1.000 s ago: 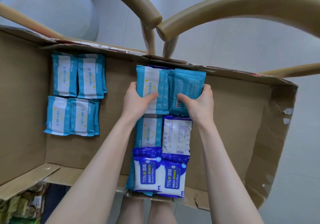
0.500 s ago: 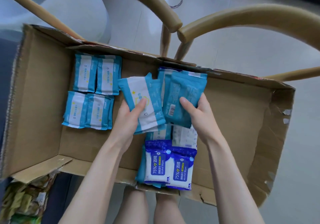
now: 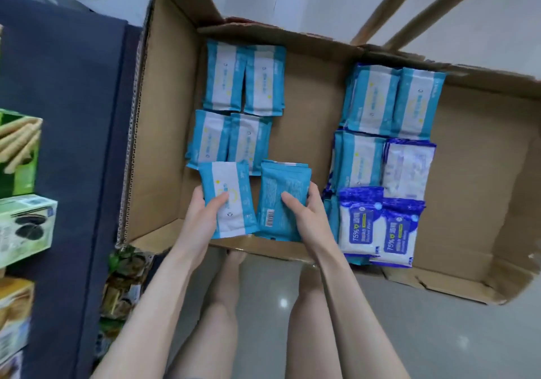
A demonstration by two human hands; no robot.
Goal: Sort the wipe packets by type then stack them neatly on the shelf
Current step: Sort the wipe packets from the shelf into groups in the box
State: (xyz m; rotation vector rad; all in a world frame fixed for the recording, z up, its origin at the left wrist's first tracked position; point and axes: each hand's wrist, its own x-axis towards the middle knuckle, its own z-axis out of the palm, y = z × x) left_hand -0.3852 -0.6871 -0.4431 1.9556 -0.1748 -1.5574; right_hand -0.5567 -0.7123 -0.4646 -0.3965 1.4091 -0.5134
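Note:
My left hand (image 3: 202, 217) grips a light-blue wipe packet (image 3: 228, 197), label side up, over the near left part of the open cardboard box (image 3: 164, 144). My right hand (image 3: 307, 217) grips a second light-blue packet (image 3: 278, 200), back side up with its barcode showing. Beyond them lie several light-blue packets in a block (image 3: 237, 109). To the right sits another group of light-blue packets (image 3: 392, 103), and nearer me two dark-blue 75% alcohol wipe packets (image 3: 380, 226) beside a white-backed one (image 3: 407, 168).
A dark blue surface (image 3: 64, 115) lies left of the box, with green snack boxes (image 3: 20, 179) at the far left. Wooden chair legs (image 3: 409, 9) rise behind the box. My bare legs (image 3: 222, 320) stand on the grey floor below. The box's right half shows bare cardboard (image 3: 483, 173).
Both hands lifted a packet each from the right-hand group and carried them left and toward me, down beside the left block. The view swung left, bringing the dark blue surface and snack boxes in.

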